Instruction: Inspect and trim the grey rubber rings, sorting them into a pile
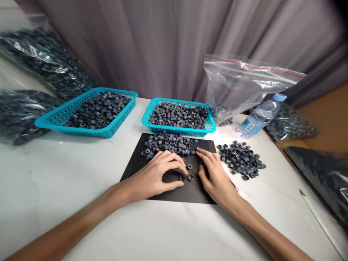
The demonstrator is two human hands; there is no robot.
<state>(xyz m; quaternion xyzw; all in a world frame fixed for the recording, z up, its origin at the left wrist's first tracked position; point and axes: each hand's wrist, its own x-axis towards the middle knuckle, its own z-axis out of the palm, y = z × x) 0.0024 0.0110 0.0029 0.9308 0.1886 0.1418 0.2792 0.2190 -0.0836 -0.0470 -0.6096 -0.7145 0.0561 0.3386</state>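
My left hand [163,170] rests over the black mat [174,194], thumb and fingers apart. Close to its fingertips lies a small dark ring-shaped cap [182,178]. Two more of these parts, a round piece with a hole [189,166] and another cap [190,178], sit between the hands. On the mat's right side my right hand [213,172] is open, its fingers stretched toward the heap. That heap of small grey parts [174,143] covers the far part of the mat, just beyond both hands. Neither hand visibly holds anything.
Two blue baskets [119,121] [179,129] of grey parts stand behind. At right are a loose pile of caps [241,159], a water bottle [258,116] and a clear zip bag [244,83]. Filled bags [51,61] crowd the left; a dark bag [323,174] lies far right.
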